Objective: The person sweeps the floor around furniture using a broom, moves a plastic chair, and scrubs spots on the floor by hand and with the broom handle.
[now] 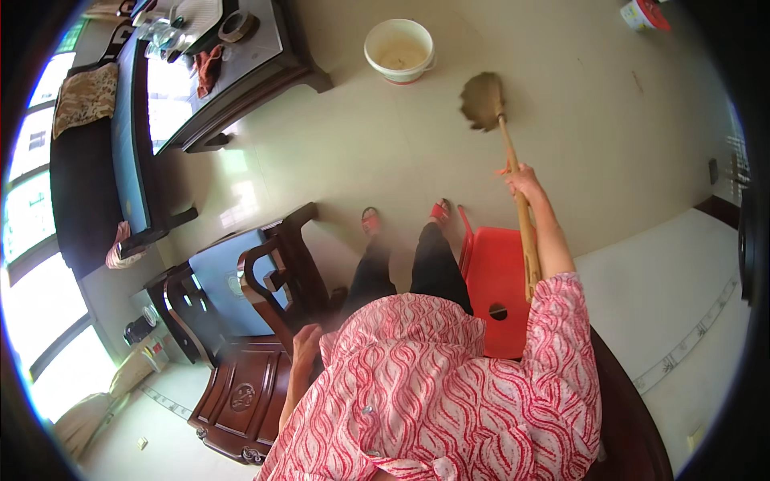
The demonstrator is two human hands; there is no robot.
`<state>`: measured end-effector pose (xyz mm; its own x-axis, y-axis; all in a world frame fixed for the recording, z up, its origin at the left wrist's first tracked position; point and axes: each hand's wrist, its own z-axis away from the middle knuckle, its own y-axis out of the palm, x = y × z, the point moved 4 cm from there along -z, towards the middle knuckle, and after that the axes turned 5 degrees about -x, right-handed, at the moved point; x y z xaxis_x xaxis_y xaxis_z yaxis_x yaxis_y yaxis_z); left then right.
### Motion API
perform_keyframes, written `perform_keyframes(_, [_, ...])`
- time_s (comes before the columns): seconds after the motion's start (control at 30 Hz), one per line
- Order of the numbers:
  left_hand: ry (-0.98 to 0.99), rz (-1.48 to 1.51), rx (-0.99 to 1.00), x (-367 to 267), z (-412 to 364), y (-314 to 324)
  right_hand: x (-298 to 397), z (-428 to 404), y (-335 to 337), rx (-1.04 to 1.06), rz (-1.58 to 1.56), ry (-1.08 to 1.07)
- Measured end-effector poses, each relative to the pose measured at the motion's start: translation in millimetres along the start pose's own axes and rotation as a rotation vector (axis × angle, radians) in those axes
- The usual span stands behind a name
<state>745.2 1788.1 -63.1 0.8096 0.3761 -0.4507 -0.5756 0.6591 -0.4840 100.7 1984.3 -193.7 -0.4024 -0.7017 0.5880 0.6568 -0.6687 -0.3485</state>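
My right hand (522, 181) is wrapped around the wooden handle of a mop (509, 144), partway along it. The mop's brown, slightly blurred head (481, 101) rests on the tiled floor, and the handle's thick end reaches back over a red plastic chair (498, 264). Left of the mop head stands a white bucket (399, 53) with murky, brownish contents. My left hand (307, 341) hangs at my side by the dark wooden armchair (264, 282), its fingers curled. Whether it holds anything is hidden.
A dark wooden table (252, 78) at the upper left bears a tape roll (236, 27), a reddish cloth (209, 71) and clear bottles. A cushioned bench (129, 144) stands by the windows. A red and white tub (643, 15) sits on the floor, upper right. Red sandals are on my feet.
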Motion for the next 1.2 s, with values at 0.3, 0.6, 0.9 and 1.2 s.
perform_keyframes(0.3, [0.085, 0.007, 0.131, -16, -34, 42, -49, 195, -35, 0.33, -0.736, 0.465])
perform_keyframes(0.6, [-0.035, 0.189, 0.042, -82, -31, 41, -107, 210, 45, 0.543, -0.248, 0.455])
perform_keyframes(0.9, [0.753, 0.34, 0.132, -338, 78, 78, -132, 43, -90, 0.006, 0.272, 0.24])
perform_keyframes(1.2, [1.66, 1.461, 0.518, -499, 234, 98, -92, 188, -158, -0.037, 0.06, 0.25])
